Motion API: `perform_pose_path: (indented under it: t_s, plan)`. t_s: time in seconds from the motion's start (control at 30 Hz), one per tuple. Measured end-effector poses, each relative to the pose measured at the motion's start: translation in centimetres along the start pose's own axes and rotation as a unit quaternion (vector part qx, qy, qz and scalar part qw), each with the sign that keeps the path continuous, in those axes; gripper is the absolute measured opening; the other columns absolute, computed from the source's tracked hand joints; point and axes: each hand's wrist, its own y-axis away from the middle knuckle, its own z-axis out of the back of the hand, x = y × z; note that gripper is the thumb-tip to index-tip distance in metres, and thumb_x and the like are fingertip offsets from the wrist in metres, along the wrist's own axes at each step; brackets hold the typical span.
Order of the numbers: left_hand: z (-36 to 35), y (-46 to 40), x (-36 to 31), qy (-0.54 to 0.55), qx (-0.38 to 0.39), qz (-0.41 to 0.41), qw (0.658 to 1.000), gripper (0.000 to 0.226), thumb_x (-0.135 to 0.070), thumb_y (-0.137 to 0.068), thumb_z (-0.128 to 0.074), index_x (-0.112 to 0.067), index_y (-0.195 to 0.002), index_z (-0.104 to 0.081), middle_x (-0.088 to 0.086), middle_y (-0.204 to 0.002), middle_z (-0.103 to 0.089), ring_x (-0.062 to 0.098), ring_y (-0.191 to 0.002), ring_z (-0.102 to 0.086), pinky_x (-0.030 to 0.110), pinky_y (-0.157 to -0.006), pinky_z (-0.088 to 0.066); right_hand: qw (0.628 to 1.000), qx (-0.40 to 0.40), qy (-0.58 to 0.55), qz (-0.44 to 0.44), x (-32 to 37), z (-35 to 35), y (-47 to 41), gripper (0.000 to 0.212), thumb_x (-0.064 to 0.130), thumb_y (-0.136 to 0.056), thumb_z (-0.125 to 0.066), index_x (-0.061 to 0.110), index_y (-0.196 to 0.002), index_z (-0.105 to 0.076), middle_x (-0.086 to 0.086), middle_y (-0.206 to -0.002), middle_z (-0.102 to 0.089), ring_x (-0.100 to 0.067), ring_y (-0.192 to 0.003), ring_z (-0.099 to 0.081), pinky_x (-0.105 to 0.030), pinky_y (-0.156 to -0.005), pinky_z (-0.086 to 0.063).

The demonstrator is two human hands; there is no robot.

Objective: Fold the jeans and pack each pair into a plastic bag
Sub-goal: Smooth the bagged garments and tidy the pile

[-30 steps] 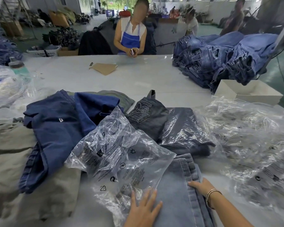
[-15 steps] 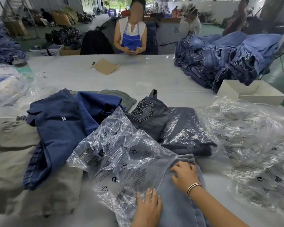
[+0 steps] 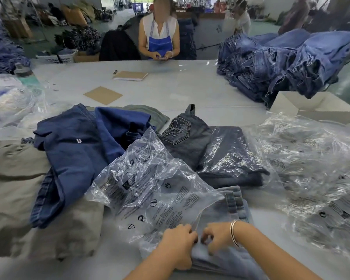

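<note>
**Hands at bag mouth**

Left hand [image 3: 178, 242] and right hand [image 3: 216, 237], fingers curled, grip folded light-blue denim jeans [image 3: 226, 257] beside crinkled clear printed plastic bag [image 3: 150, 190]. Dark navy jeans [image 3: 75, 158] lie left on pale surface [image 3: 170, 89].

A folded pair of light-blue jeans [image 3: 228, 253] lies flat at the near edge of the bench, waistband away, its left side partly under a crumpled clear printed plastic bag [image 3: 150, 190]
</note>
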Motion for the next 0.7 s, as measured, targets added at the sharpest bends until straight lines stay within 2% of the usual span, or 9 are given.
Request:
perform_pose_path:
  t_s: [0.1,0.2,0.3,0.33,0.4,0.47,0.53,0.63,0.7]
  plan:
    - [-2.0,0.6,-1.0,-0.076,-0.021,0.011,0.997,0.039,-0.024,-0.088,-0.056,-0.014,-0.125,-0.048,0.013,-0.129,-0.042,0.029,-0.117,-0.043,0.045,-0.087,-0.037,0.999,-0.041,-0.011,-0.004,0.1,-0.4,0.3,0.043,0.024,-0.087,-0.056,0.015,-0.129,-0.056,-0.004,-0.123,-0.053,-0.024,-0.119,-0.051,-0.025,-0.097,-0.039]
    - [-2.5,1.3,-1.7,-0.132,-0.065,0.011,0.989,0.016,-0.039,-0.062,-0.066,-0.029,-0.072,-0.072,-0.004,-0.072,-0.064,0.015,-0.061,-0.06,0.023,-0.05,-0.045,0.998,-0.061,-0.028,-0.016,1.0,0.1,0.6,0.043,0.03,-0.086,-0.052,0.016,-0.127,-0.056,-0.004,-0.131,-0.057,-0.021,-0.118,-0.054,-0.027,-0.099,-0.041]
    - [-2.8,0.8,-1.9,-0.113,-0.096,0.032,0.988,0.025,-0.028,-0.062,-0.046,-0.028,-0.056,-0.071,-0.005,-0.051,-0.056,0.009,-0.042,-0.052,0.016,-0.037,-0.036,0.999,-0.036,-0.014,-0.023,2.3,0.6,1.0,0.045,0.039,-0.085,-0.05,0.02,-0.125,-0.056,-0.003,-0.13,-0.057,-0.022,-0.116,-0.054,-0.033,-0.098,-0.043]
    - [-2.2,0.6,-1.9,-0.097,-0.089,0.028,0.991,0.019,-0.029,-0.064,-0.054,-0.028,-0.064,-0.073,-0.003,-0.056,-0.059,0.01,-0.046,-0.057,0.018,-0.039,-0.04,0.999,-0.03,-0.016,-0.023,2.7,0.9,1.3,0.044,0.039,-0.085,-0.049,0.019,-0.123,-0.055,-0.005,-0.128,-0.058,-0.023,-0.112,-0.054,-0.033,-0.094,-0.044]
    - [-0.5,-0.2,-1.1,-0.039,-0.074,0.028,0.996,0.029,-0.024,-0.077,-0.065,-0.022,-0.106,-0.066,0.004,-0.092,-0.069,0.024,-0.083,-0.068,0.031,-0.065,-0.052,0.998,-0.039,-0.056,-0.011,3.0,1.1,1.9,0.043,0.041,-0.084,-0.054,0.018,-0.12,-0.051,-0.005,-0.125,-0.057,-0.021,-0.102,-0.054,-0.03,-0.087,-0.042]
    - [0.1,-1.3,0.2,0.002,-0.028,0.019,0.999,0.041,-0.022,-0.087,-0.058,-0.018,-0.126,-0.048,0.012,-0.118,-0.061,0.036,-0.109,-0.059,0.042,-0.086,-0.048,0.997,-0.044,-0.066,0.001,2.8,0.8,2.8,0.069,0.049,-0.075,-0.069,0.02,-0.131,-0.041,-0.001,-0.128,-0.054,-0.02,-0.109,-0.054,-0.028,-0.091,-0.041]
    - [1.7,-1.4,0.9,0.021,-0.013,0.013,1.0,0.039,-0.025,-0.087,-0.058,-0.022,-0.125,-0.05,0.011,-0.12,-0.061,0.036,-0.111,-0.057,0.042,-0.088,-0.047,0.997,-0.065,0.031,-0.022,2.8,-0.5,3.4,0.093,0.051,-0.068,-0.074,0.022,-0.141,-0.025,-0.002,-0.131,-0.054,-0.025,-0.116,-0.055,-0.034,-0.093,-0.041]
    - [2.9,-1.0,1.7,0.096,-0.008,-0.021,0.995,0.023,-0.022,-0.083,-0.057,-0.022,-0.106,-0.06,0.007,-0.108,-0.066,0.031,-0.102,-0.059,0.036,-0.077,-0.047,0.968,-0.183,0.163,-0.045,2.9,-2.1,3.3,0.05,0.031,-0.082,-0.06,0.018,-0.126,-0.039,-0.011,-0.118,-0.061,-0.032,-0.106,-0.059,-0.036,-0.076,-0.04]
    - [3.7,-0.5,2.2,0.158,0.007,-0.038,0.987,0.016,-0.017,-0.078,-0.057,-0.021,-0.093,-0.058,0.006,-0.098,-0.066,0.027,-0.091,-0.058,0.033,-0.07,-0.045,0.973,-0.176,0.145,-0.04,2.4,-0.9,3.1,0.033,0.027,-0.081,-0.056,0.015,-0.113,-0.054,-0.013,-0.113,-0.063,-0.033,-0.102,-0.06,-0.032,-0.072,-0.041]
